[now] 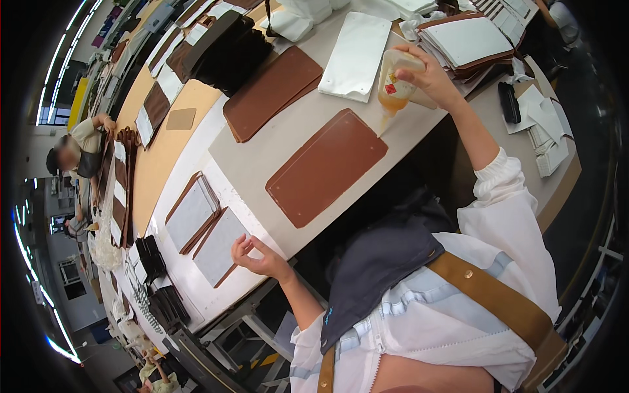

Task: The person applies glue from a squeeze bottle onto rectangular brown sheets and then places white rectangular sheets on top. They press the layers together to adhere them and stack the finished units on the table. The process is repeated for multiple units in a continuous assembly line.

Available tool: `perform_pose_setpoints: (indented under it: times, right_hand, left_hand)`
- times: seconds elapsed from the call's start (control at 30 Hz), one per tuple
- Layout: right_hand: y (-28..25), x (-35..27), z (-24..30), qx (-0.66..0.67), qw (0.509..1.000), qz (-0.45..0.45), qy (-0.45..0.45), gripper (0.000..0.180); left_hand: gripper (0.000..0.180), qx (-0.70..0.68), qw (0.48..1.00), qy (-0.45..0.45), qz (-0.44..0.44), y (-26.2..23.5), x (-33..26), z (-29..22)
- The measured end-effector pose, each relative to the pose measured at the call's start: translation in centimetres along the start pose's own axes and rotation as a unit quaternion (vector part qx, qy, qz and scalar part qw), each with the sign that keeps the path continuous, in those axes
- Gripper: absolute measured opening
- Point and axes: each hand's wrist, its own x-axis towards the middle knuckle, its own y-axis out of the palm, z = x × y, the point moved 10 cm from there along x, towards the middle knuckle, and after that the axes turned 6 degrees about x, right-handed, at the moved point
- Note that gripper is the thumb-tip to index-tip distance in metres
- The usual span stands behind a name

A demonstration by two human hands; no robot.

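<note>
My right hand (424, 73) is wrapped round a clear squeeze bottle (393, 85) with amber liquid inside and a label on its side. The bottle is tipped nozzle down, its tip at the right corner of a brown leather-like panel (327, 169). That panel lies flat on the grey work surface (295, 239), with a pale line along its far long edge. My left hand (257, 257) hovers at the table's near edge, fingers loosely curled and apart, with nothing visible in them. Beside it lies a brown-edged piece with a grey-blue face (221, 245).
Beyond the panel are stacked brown panels (272, 92), a black stack (226, 52) and a white sheet (355, 56). White-topped brown pieces (466, 40) sit at the far right. More brown-edged pieces (191, 213) lie left. A co-worker (85, 147) is at the far left.
</note>
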Motion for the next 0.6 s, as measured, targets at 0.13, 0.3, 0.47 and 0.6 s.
perform_pose_setpoints:
  times: [0.13, 0.3, 0.47, 0.6]
  right_hand:
    - [-1.0, -1.8, 0.0, 0.004, 1.0, -0.005, 0.0, 0.064]
    - [-3.6, -5.4, -1.0, 0.194, 0.974, -0.1, 0.066, 0.052]
    - [-3.8, -9.5, -1.0, 0.363, 0.915, -0.145, 0.102, 0.044]
    - [-2.5, -13.0, -1.6, 0.373, 0.905, -0.182, 0.092, 0.043]
  left_hand:
    - [0.019, 0.007, 1.0, 0.001, 0.008, 0.1, 0.0, 0.2]
    - [0.018, -0.007, 1.0, -0.011, 0.009, 0.1, -0.1, 0.3]
    - [0.015, 0.012, 1.0, 0.014, -0.003, -0.1, 0.0, 0.5]
    - [0.014, 0.005, 1.0, 0.015, -0.003, -0.1, 0.0, 0.5]
